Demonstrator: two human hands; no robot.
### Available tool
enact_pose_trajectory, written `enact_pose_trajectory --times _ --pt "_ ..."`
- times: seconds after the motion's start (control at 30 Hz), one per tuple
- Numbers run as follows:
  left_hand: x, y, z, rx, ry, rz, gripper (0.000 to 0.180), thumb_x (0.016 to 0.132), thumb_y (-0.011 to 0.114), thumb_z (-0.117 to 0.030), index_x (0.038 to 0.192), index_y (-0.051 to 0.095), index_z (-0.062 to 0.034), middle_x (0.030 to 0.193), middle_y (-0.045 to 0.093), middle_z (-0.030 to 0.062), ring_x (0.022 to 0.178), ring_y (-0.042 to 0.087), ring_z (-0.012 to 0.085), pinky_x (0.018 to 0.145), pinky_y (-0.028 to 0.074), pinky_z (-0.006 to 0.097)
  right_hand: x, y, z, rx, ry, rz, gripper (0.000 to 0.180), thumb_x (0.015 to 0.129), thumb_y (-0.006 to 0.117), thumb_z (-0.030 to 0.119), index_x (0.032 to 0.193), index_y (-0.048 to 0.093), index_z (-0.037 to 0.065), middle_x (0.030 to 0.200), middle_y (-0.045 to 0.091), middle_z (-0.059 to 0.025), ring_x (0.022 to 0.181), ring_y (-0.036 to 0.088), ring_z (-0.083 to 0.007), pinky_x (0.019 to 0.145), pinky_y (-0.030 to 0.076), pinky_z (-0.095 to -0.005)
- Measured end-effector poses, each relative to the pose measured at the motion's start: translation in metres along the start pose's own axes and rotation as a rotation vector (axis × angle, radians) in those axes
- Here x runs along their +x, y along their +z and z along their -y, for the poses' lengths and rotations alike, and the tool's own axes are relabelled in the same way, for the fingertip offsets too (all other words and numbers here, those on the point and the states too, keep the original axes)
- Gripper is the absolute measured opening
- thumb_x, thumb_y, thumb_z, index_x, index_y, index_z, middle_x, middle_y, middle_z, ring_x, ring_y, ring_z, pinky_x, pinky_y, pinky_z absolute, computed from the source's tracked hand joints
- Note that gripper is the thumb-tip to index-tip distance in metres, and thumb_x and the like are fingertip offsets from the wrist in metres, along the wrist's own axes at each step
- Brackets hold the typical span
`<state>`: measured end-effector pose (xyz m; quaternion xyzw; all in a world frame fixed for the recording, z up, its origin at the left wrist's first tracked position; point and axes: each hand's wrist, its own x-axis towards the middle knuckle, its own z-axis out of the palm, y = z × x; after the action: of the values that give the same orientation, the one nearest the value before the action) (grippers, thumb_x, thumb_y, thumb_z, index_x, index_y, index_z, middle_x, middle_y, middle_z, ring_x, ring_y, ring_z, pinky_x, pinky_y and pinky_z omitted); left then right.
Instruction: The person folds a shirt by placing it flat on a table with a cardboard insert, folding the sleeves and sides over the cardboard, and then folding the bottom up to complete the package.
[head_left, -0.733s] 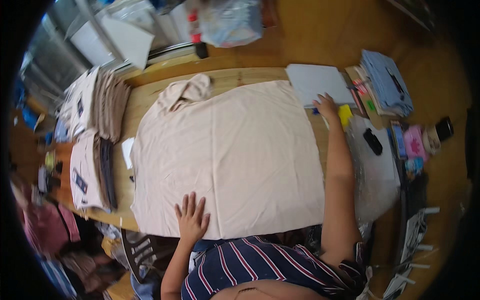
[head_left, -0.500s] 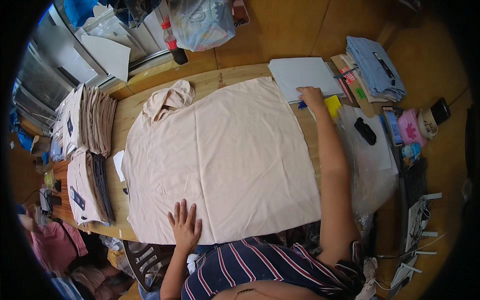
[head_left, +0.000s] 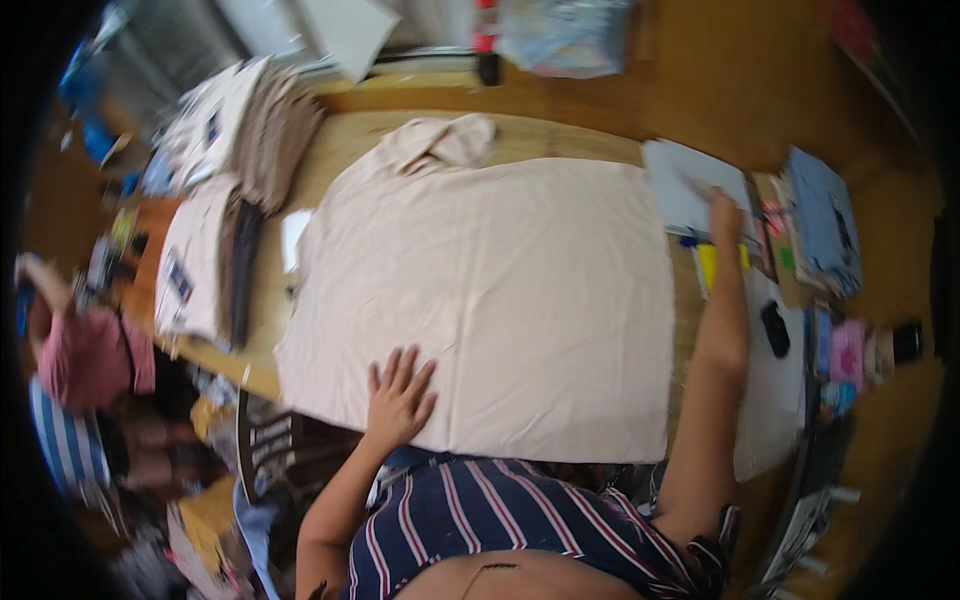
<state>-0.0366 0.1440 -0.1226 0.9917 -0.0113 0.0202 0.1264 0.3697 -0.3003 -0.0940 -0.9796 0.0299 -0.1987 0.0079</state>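
A cream garment (head_left: 510, 290) lies spread over the wooden table, with a bunched part (head_left: 440, 142) at its far left edge. My left hand (head_left: 398, 398) rests on the near part of the cloth, palm down, fingers spread and holding nothing. At the far right, my right arm is stretched out and my right hand (head_left: 726, 218) is over a stack of white sheets (head_left: 680, 165). Its fingers are smeared by motion, so I cannot make out whether they grip a sheet. A yellow slip (head_left: 708, 265) lies beside the right wrist.
Folded garments are stacked at the left, a tall pile (head_left: 270, 140) behind a lower one (head_left: 200, 260). Folded blue clothing (head_left: 822, 220) lies far right, near a black object (head_left: 774, 330) on clear plastic. A person in pink (head_left: 95, 355) is at the left edge.
The view has shifted, so the table's things appear moved. My right hand has moved from the near edge of the white sheets further over them. My left hand stays flat on the cloth.
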Motion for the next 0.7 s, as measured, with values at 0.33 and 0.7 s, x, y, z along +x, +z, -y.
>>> enact_pose_trajectory --times 0.33,0.7 --pt "0.03 -0.057 -0.023 -0.492 -0.035 -0.675 0.074 0.058 0.07 -0.01 0.121 0.033 -0.0021 0.126 0.032 0.0187 0.117 0.032 0.0314 0.092 0.028 0.045 -0.177 -0.25 0.237 0.421 -1.276 -0.23 0.023 0.068 0.053 0.007 0.091 0.058 0.008 0.069 0.053 -0.0046 0.066 0.052 -0.0169 0.069 0.038 -0.0354" --pt "0.009 -0.074 0.084 -1.245 -0.445 -0.376 0.037 0.071 0.063 -0.015 0.1 0.052 0.005 0.085 0.061 0.0162 0.073 0.059 0.0183 0.067 0.045 0.028 -0.232 -0.132 0.246 1.406 0.138 0.664 0.046 0.082 0.053 0.017 0.121 0.035 0.002 0.106 0.05 -0.0093 0.09 0.05 -0.0177 0.079 0.041 -0.0303"
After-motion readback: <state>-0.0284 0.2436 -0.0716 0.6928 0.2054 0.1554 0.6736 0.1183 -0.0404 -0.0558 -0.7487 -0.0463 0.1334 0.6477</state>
